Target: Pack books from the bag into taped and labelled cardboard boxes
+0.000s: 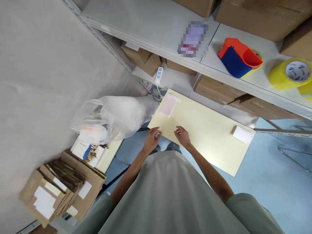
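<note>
Grips in head view: left hand (150, 140) and right hand (183, 137) both loosely spread, fingers curved, at tabletop (207, 130) near edge, left part. Pink packet (167, 106) lies flat on tabletop's left end, just past the hands. White box (242, 134) on tabletop's right end. Plastic bag (126, 113) left of tabletop; tape dispenser (232, 61) on shelf (146, 19) beyond tabletop.

Your head camera, close above your shirt (168, 195), faces forward and down over the near edge of the tabletop (202, 130).
</note>
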`<state>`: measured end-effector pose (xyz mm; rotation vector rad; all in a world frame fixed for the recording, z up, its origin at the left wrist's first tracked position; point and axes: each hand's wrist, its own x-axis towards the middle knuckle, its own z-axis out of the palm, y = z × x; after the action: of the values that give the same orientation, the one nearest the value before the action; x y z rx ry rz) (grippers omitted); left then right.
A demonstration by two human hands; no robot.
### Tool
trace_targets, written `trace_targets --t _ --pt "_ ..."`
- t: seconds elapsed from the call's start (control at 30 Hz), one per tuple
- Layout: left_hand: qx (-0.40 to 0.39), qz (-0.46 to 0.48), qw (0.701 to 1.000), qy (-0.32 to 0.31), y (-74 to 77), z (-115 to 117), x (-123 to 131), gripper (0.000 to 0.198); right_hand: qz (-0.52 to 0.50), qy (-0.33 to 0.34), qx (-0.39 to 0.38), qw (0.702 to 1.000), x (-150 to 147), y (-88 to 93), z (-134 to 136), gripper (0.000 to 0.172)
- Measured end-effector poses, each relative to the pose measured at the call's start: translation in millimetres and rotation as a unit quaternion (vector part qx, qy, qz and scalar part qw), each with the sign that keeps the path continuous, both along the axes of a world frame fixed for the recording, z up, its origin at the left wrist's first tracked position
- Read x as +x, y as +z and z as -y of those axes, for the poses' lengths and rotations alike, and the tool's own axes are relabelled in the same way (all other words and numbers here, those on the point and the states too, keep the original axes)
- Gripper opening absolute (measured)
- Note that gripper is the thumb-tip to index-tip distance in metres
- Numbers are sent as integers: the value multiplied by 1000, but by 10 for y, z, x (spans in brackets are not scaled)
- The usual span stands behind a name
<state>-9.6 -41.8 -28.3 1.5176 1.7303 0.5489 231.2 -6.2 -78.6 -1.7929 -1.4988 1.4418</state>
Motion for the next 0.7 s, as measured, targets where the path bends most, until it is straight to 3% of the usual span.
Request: trace_targets --t 0.2,0.37,0.53,0.7 --pt "50 -5 999 1 192 126 -182 18 -21 10 50 998 -145 317 156 28" --pt "102 16 994 31 383 453 -605 20 -22 16 89 996 -425 564 392 25" --pt "134 13 986 97 463 1182 -1366 21 -27 35 109 993 -986 675 733 25" --pt "200 28 956 215 375 2266 -2446 26 -43 121 140 982 -1786 679 1228 36"
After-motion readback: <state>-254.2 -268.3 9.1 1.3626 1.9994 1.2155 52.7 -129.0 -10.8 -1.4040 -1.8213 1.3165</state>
